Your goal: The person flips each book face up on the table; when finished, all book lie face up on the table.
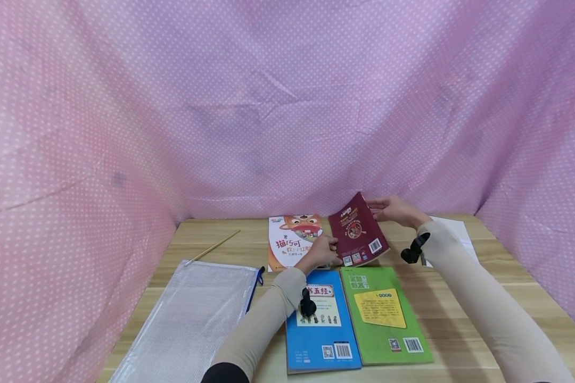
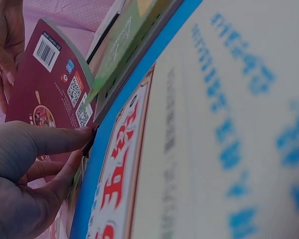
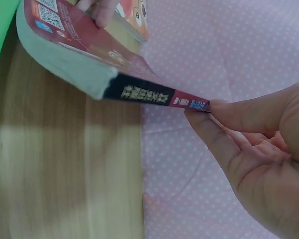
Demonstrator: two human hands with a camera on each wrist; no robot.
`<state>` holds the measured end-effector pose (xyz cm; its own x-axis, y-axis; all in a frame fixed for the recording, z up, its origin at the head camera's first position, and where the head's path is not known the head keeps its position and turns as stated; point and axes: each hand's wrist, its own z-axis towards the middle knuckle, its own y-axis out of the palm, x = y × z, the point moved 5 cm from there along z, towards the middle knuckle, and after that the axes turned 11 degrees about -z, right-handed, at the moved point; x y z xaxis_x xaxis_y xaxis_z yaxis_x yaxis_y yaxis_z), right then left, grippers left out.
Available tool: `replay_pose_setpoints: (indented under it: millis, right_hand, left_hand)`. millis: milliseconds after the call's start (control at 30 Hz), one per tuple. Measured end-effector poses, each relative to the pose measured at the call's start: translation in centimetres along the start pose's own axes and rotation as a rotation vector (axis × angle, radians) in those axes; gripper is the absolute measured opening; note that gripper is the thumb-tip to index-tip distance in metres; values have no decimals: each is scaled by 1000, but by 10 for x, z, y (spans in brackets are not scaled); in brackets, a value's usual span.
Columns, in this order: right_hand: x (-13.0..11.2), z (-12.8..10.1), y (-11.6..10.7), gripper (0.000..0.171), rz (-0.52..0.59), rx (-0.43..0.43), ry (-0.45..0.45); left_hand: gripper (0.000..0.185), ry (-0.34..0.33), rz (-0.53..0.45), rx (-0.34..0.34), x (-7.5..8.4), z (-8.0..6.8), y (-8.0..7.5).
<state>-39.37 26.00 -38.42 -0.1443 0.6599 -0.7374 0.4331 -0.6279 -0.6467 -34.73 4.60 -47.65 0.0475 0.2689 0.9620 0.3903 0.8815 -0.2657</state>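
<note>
A maroon book (image 1: pixel 356 234) with a barcode and QR codes on its cover is tilted at the back of the table, its far right side raised. My right hand (image 1: pixel 396 210) pinches the far end of its spine between thumb and forefinger, as the right wrist view shows with that hand (image 3: pixel 264 149). At the book's left edge, my left hand (image 1: pixel 322 252) pinches it near the lower corner; in the left wrist view the thumb (image 2: pixel 65 138) lies on the cover edge. Left of it lies a white picture book (image 1: pixel 287 234) with an orange cartoon animal, partly behind the left hand.
Nearer me, a blue book (image 1: pixel 316 348) and a green book (image 1: pixel 388 340) lie side by side. A mesh zip pouch (image 1: pixel 191 314) is at the left, with a thin stick (image 1: pixel 215 246) beyond it. White paper (image 1: pixel 460 234) lies behind the right forearm. Pink dotted cloth (image 1: pixel 287 106) hangs behind.
</note>
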Motion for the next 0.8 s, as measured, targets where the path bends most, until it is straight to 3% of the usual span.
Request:
replay_pose_setpoints:
  millis: [233,800]
  right_hand:
    - [-6,6,-1,64,13,-14,-46]
    - [-24,15,-1,61,-10,8,-49]
  left_hand:
    - [73,-4,14,8,0,1,2]
    - [71,-17,13,15,-1,3,0]
